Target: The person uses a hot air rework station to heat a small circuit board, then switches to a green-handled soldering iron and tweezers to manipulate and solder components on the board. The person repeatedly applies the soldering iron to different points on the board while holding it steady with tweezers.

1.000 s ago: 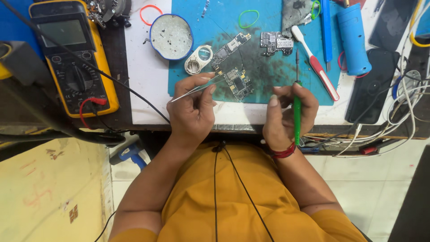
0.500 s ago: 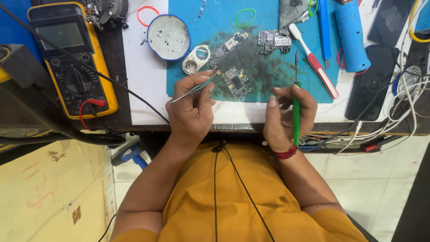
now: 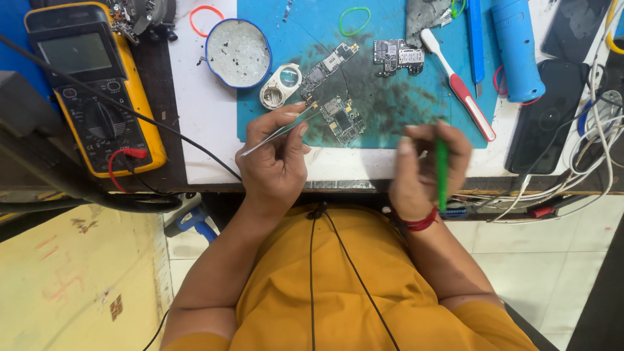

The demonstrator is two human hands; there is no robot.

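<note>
Circuit board: small green and silver phone circuit board [image 3: 342,119] lies flat on your blue work mat [image 3: 390,104], near its front edge, amid dark smudges.
Surface: the mat sits on a white bench top [image 3: 208,130]; pale floor tiles [image 3: 552,260] show below.
Left hand: your left hand [image 3: 276,159] pinches thin metal tweezers [image 3: 283,129] between thumb and fingers, tips at the board's left edge.
Right hand: your right hand [image 3: 426,166] has its fingers pressed together round a green-handled tool [image 3: 442,169], just right of the board and blurred.
Nearby: yellow multimeter [image 3: 97,91] far left, round blue-rimmed tin [image 3: 238,53], red and white toothbrush [image 3: 458,84], second board piece [image 3: 398,53].
</note>
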